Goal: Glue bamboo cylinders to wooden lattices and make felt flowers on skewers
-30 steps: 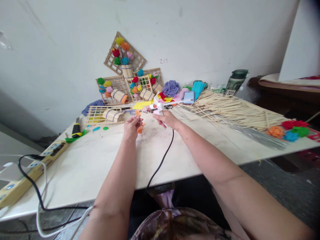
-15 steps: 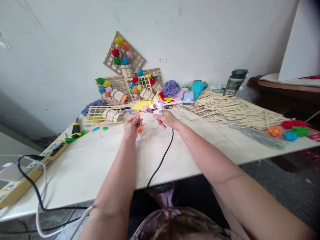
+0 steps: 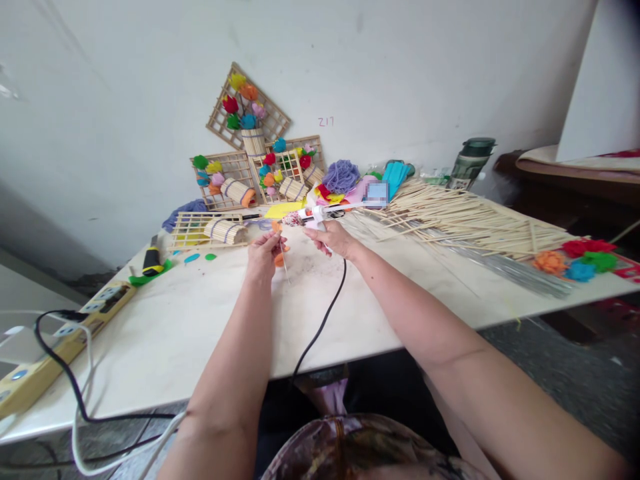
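Between the thumb and fingers of my left hand (image 3: 265,255) is a thin wire stem (image 3: 285,264) with an orange petal (image 3: 277,227) at its upper end. My right hand (image 3: 333,239) is wrapped round the handle of a white hot glue gun (image 3: 319,213), with a glue stick (image 3: 353,207) out of its back. The gun's speckled front (image 3: 292,219) points left, close to the orange petal; whether its tip touches cannot be made out. An orange piece (image 3: 280,260) lies just beside my left fingers. A black cord (image 3: 325,317) hangs from the gun.
Bamboo lattice panels with felt flowers (image 3: 250,107) lean on the wall. Bamboo sticks (image 3: 470,213) and wires (image 3: 520,273) lie to the right, near cut felt flowers (image 3: 550,263). A box cutter (image 3: 151,260) and a power strip (image 3: 65,333) are at left. Purple yarn (image 3: 341,176) sits behind.
Almost nothing differs. The orange petal at my left fingertips sits very slightly lower and nearer the gun; both hands keep their holds.
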Demonstrator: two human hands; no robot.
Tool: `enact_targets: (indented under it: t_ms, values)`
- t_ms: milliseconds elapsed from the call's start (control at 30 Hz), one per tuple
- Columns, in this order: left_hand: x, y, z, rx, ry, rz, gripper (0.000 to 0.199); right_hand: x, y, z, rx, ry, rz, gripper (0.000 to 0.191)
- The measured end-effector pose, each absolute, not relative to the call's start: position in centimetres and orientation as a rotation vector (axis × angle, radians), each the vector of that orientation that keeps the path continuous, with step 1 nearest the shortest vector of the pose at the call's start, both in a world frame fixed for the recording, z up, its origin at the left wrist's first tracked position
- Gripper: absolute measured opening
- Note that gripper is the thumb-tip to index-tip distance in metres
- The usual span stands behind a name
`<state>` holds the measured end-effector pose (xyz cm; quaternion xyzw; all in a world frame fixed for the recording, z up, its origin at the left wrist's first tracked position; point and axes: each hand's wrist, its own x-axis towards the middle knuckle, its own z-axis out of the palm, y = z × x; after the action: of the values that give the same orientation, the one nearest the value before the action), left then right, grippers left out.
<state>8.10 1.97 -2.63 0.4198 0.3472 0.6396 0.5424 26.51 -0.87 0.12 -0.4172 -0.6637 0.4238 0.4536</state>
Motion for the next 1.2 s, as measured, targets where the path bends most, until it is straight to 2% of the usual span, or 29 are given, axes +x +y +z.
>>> enact_targets:
  t_ms: [1200]
  values:
    - [8.02, 2.19, -2.83, 1.0, 0.783, 1.535, 0.027, 26.3, -1.2, 0.37, -1.035, -1.65, 1.011, 0.042]
